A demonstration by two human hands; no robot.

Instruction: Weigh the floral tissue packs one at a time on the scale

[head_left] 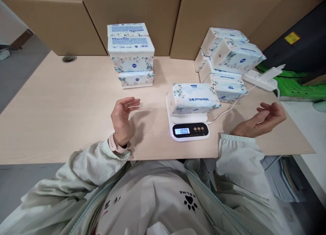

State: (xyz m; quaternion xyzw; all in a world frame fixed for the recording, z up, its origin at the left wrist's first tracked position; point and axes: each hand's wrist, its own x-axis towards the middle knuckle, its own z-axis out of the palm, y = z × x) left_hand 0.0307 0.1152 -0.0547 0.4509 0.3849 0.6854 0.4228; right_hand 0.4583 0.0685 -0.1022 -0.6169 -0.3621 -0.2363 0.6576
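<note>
One flowery pack (pixel 195 100) sits on the white scale (pixel 188 119)

We look down at a pale wooden table (pixel 71 116), with big brown boxes (pixel 198 28) standing along its back. On the far left, near the back edge, we see a small round hole (pixel 69 59) with a ring around it.

Next comes a neat left stack (pixel 132 58) of white packs with leaves and blue words on them. Nearer to us is our left hand (pixel 122 121). It is open and holds nothing. Its fingers bend a little and point to the right, over the table, and we wear a pink band (pixel 115 145) on that wrist.

In the middle is the scale, with the flowery pack lying on its plate. The pack touches no hand. The little screen (pixel 182 131) in front is lit, and we read what looks like 100.0. A white cord (pixel 224 114) comes out of the scale's right side.

Behind the scale, to the right, more packs sit in a messy right pile (pixel 236 55). We cannot tell if the flowery pack touches them.

Our right hand (pixel 262 121) is in front of that pile, off to the right. It is open and empty, with its fingers softly curled. Behind it lies a white power strip (pixel 258 80), just beside the pile.
</note>
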